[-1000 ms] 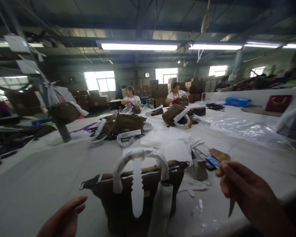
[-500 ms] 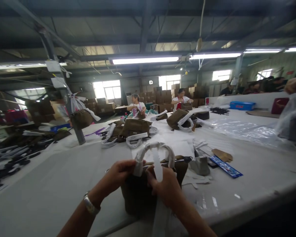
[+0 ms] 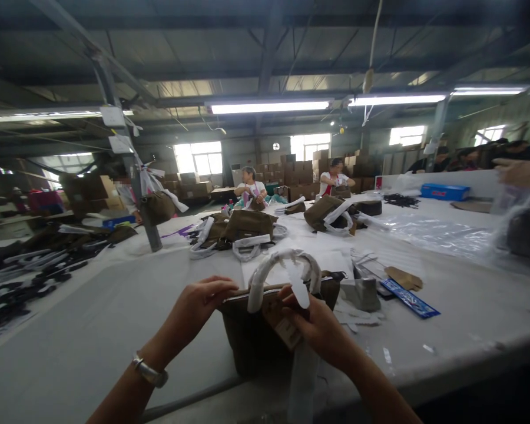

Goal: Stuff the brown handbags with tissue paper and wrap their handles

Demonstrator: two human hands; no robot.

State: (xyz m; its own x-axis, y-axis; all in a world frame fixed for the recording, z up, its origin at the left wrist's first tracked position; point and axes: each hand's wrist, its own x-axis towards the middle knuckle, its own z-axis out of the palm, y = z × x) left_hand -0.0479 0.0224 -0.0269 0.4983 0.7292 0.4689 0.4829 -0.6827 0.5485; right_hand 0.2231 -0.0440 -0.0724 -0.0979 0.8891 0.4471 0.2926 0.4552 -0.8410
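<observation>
A dark olive handbag (image 3: 258, 347) stands upright on the table before me, its arched handles (image 3: 258, 282) wrapped in white padding. My left hand (image 3: 205, 297) has its fingers closed on the bag's top left corner, at the end of the silver zipper (image 3: 251, 294). On the front side, my right hand (image 3: 318, 321) is pinched by a brown hang tag (image 3: 287, 333), which dangles below the zipper; its fingertips are partly hidden. A white strip (image 3: 298, 288) passes the right fingers, and a pale band (image 3: 302, 383) hangs down the bag's front.
More olive bags (image 3: 249, 227) with wrapped handles lie farther back. At right are a grey block (image 3: 366, 294), a blue packet (image 3: 410, 298), brown card (image 3: 404, 278) and clear plastic sheeting (image 3: 437, 232). A metal post (image 3: 150, 227) rises at left. Co-workers sit across the table; another person's hand (image 3: 521, 174) is at far right.
My left hand has moved from beside the handle to the bag's left corner, uncovering the zipper. The brown tag now shows below my right hand. The view has shifted slightly left.
</observation>
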